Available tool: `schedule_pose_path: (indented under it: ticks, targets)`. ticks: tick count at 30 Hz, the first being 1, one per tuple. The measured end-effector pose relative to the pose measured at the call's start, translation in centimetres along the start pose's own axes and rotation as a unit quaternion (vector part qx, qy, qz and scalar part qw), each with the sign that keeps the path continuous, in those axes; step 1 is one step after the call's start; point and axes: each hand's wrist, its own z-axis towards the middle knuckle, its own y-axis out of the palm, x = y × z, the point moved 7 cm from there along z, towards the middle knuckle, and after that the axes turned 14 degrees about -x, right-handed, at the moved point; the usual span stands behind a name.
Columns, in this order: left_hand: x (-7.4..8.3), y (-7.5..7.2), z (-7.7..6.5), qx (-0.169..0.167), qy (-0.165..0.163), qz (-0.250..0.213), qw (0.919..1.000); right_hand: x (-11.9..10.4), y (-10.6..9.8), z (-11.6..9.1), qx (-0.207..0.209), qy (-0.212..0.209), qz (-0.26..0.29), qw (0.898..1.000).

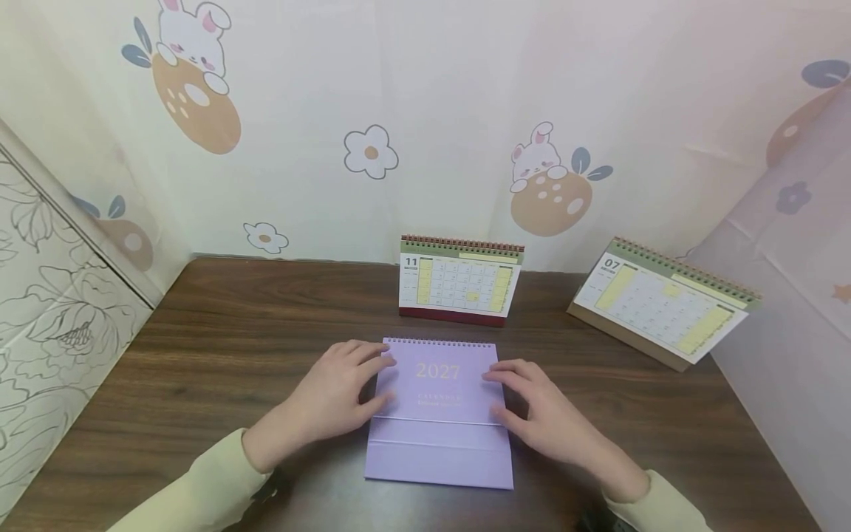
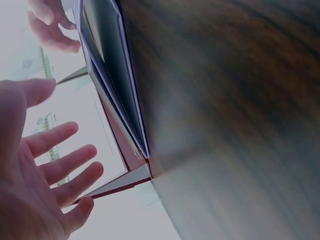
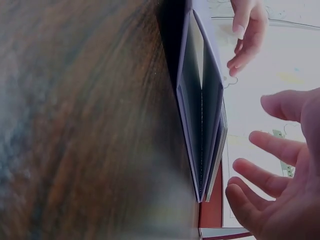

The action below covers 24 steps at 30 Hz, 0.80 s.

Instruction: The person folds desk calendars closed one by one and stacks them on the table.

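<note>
A purple 2027 desk calendar (image 1: 440, 410) lies nearly flat on the table, its spiral binding at the far edge. My left hand (image 1: 339, 389) hovers over its left edge, with the fingers apart and loosely bent. Over the opposite edge is my right hand (image 1: 540, 406), its fingers also spread. Both wrist views show a gap between the hands and the calendar. From the side, in the left wrist view, the folded purple stand (image 2: 117, 75) has a narrow hollow inside. The right wrist view shows the same hollow between the purple boards (image 3: 218, 80).
Behind the purple calendar stands a red-based desk calendar (image 1: 459, 281) showing 11. Another desk calendar (image 1: 661, 303), showing 07, stands angled at the right. The brown wooden table (image 1: 266, 318) meets a rabbit-patterned curtain (image 1: 452, 111) at the back.
</note>
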Motion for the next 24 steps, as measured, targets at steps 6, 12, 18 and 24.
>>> schedule_pose_path:
  ticks: [6, 12, 18, 24]
  targets:
    - [1.1, 0.3, -0.1, -0.023, 0.052, 0.029, 0.9979, -0.9, 0.5, -0.3, -0.026, -0.037, -0.031, 0.998]
    - [1.8, 0.9, -0.4, -0.050, 0.086, 0.049, 0.9938, -1.6, 1.0, -0.5, -0.034, -0.076, -0.075, 0.994]
    - [2.2, 1.4, -0.8, -0.082, 0.102, 0.058, 0.9896, -1.8, 1.6, -0.8, -0.062, -0.082, -0.091, 0.991]
    - [2.3, 2.0, -1.0, -0.109, 0.113, 0.052, 0.9862, -1.5, 2.3, -0.9, -0.113, -0.058, -0.090, 0.988]
